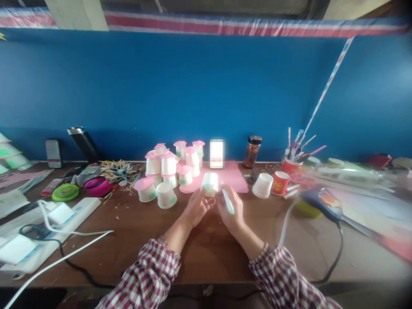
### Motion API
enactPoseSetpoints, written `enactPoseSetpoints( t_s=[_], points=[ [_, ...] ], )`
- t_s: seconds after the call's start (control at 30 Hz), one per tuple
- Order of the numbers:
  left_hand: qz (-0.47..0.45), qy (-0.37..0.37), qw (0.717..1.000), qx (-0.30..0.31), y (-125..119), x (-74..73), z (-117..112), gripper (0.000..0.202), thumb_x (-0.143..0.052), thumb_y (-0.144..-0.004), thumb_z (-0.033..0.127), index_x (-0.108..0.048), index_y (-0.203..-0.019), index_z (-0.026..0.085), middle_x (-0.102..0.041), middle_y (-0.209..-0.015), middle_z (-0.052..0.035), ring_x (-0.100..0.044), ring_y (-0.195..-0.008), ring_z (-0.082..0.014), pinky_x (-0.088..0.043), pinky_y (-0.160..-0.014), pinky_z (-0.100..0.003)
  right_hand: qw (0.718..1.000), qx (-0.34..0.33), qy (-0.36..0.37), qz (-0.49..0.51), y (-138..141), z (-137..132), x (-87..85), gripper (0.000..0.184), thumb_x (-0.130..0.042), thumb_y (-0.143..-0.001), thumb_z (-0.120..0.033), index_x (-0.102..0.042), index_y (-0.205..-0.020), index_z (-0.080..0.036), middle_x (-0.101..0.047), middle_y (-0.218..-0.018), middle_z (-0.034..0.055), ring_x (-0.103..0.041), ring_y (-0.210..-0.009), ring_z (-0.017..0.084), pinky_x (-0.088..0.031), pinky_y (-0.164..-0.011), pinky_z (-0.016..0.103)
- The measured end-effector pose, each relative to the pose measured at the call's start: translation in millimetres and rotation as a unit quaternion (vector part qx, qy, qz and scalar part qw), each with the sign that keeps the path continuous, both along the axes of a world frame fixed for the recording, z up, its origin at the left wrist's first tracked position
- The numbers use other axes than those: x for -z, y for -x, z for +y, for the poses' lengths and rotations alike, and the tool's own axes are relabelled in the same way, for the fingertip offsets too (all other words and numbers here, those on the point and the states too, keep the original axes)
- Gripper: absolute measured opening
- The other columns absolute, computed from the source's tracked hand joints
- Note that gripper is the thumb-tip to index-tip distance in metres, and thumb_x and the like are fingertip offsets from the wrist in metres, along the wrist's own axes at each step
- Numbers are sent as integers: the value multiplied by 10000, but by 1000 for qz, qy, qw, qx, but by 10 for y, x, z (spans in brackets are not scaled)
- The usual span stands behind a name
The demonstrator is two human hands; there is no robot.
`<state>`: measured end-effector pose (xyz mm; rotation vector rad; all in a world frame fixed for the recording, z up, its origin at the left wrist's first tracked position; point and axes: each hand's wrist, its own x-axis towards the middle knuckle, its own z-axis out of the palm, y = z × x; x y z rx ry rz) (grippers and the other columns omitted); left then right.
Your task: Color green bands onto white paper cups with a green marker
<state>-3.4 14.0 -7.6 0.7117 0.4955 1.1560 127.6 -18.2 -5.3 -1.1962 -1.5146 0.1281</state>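
Note:
A white paper cup (210, 182) with a pale green mark is held upside down in my left hand (196, 207), fingers bent around its lower part. Close beside it, my right hand (232, 210) grips a white marker (228, 201) with a green end pointing toward me. The marker's upper end is near the cup; whether it touches I cannot tell. Left of my hands, another upturned paper cup (166, 195) bears a green patch. Behind it stand several stacked cups with pink paper tops (168, 155).
Pink paper sheets (236, 176) lie behind my hands. To the right are a white cup (263, 186), a red cup (280, 183) and a glue gun (322, 201) with its cord. A power strip (86, 208) with cables, wooden sticks (119, 171) and tape rolls occupy the left.

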Motion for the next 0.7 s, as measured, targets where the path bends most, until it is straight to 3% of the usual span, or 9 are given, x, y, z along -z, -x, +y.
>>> enactPoseSetpoints(
  t_s=[0.3, 0.5, 0.7],
  points=[
    [0, 23, 998, 51, 0, -33, -20, 428, -489, -865, 499, -640, -1080, 162, -657, -1074, -110, -616, -941, -200, -443, -877, -330, 996, 14, -47, -70, -6, -17, -39, 189, -521, -862, -239, -616, -1023, -214, -675, -829, 36, -634, -749, 187, -500, -685, 289],
    [-14, 40, 996, 79, -9, -125, -93, 429, -427, -901, 469, -654, -1011, 122, -674, -855, -85, -594, -671, -142, -460, -758, -287, 994, 23, -57, -91, -5, -17, -51, 205, -518, -847, -199, -622, -1024, -203, -674, -808, 39, -624, -732, 187, -487, -678, 284],
    [-41, 69, 993, 86, -38, -120, -81, 398, -423, -907, 428, -642, -986, 105, -673, -807, -90, -627, -725, -179, -470, -771, -319, 994, 22, -57, -90, -8, -21, -64, 216, -511, -844, -198, -620, -1030, -202, -680, -836, 45, -630, -743, 183, -489, -679, 277]
  ],
)
